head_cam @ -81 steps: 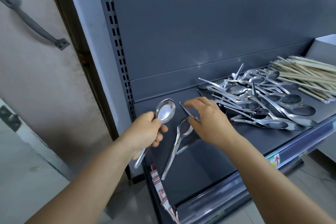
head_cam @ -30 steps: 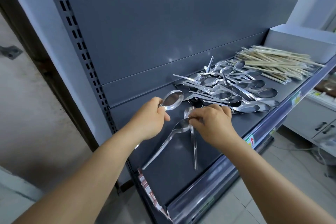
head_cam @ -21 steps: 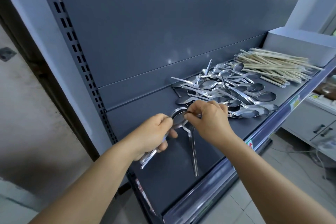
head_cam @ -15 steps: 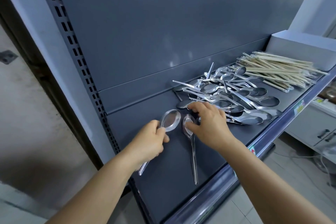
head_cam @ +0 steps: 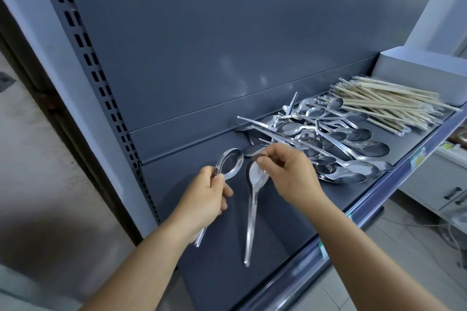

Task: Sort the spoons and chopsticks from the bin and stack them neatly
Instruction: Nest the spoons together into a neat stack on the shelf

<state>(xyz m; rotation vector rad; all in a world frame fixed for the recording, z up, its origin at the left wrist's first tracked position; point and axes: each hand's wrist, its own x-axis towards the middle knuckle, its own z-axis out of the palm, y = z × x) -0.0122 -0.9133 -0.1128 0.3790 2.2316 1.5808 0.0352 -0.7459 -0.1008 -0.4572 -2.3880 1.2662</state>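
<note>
Right in the middle of the shelf (head_cam: 227,272), a nested pair of spoons (head_cam: 254,199) lies with bowls up at 12 o'clock and handles trailing to 6 o'clock. The right hand (head_cam: 290,177) has its grip pinched on the bowl rim at the top, fingertips (head_cam: 262,160) curled in tight. Just beside it at 9 o'clock, the left hand (head_cam: 204,199) clenches the neck of a held spoon stack (head_cam: 228,166), bowl tilted up, handle poking out below the palm.

Here's the risk: polished steel is slippery, and a rim pinch looks thin. If that pinch slides, the top spoon could skate off its partner and the handles would fan apart. At 2 o'clock the loose spoon pile (head_cam: 328,144) is tangled, with handles jutting toward the right wrist, so a careless reach may snag one and drag several along. Beyond it, at 2 o'clock again, the chopsticks (head_cam: 386,106) lie near the shelf's front lip and could roll off if bumped.
</note>
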